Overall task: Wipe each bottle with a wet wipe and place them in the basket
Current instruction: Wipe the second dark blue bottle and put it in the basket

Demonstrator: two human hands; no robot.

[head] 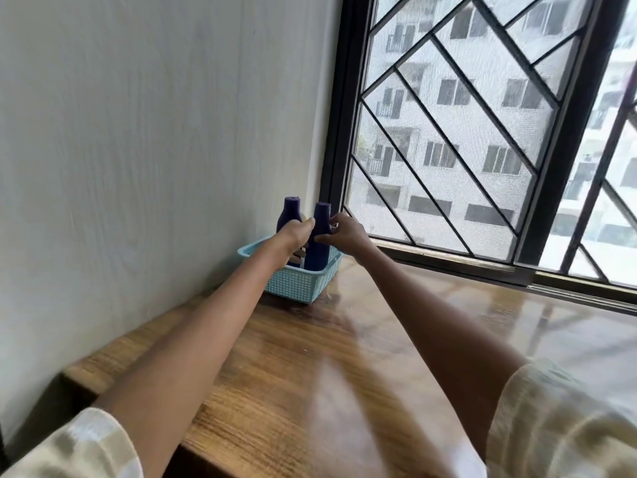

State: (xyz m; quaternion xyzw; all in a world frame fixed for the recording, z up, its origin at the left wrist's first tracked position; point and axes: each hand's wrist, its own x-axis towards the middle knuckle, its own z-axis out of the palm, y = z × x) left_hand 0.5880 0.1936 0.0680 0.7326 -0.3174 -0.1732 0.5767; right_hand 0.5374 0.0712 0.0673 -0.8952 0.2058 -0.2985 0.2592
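A light blue plastic basket (296,286) sits in the far corner of the wooden table, against the wall and near the window. Two dark blue bottles stand upright in it. The nearer bottle (319,250) is between my hands: my left hand (299,232) curls against its left side and my right hand (344,232) pinches its right side with thumb and fingertips. The other bottle (289,212) stands behind my left hand, partly hidden. No wet wipe shows.
The glossy wooden table (310,357) stretches from me to the corner. A pale wall (138,150) runs along the left. A black-framed window with a diagonal grille (482,150) borders the back right.
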